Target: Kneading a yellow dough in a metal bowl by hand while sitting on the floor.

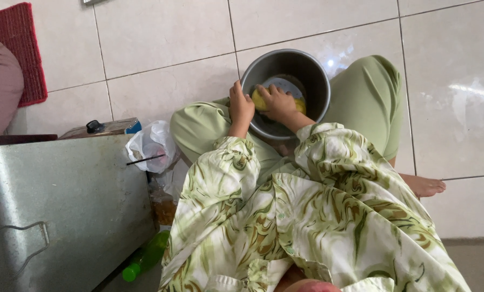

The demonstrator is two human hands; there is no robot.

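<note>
A grey metal pot [312, 70] rests between my knees on the tiled floor. My left hand [241, 105] grips the pot's near-left rim. My right hand [277, 101] is inside the pot, fingers closed on a yellow sponge [259, 100] pressed against the inner wall. A pale round patch shows at the pot's bottom. My sleeves are green and white patterned, and my trousers are light green.
A large metal box [63, 200] with a wire handle stands at the left. A white plastic bag [152, 143], a green bottle [144, 258] and a tin with a black cap [104, 127] lie beside it. A red mat [17, 43] is at the far left.
</note>
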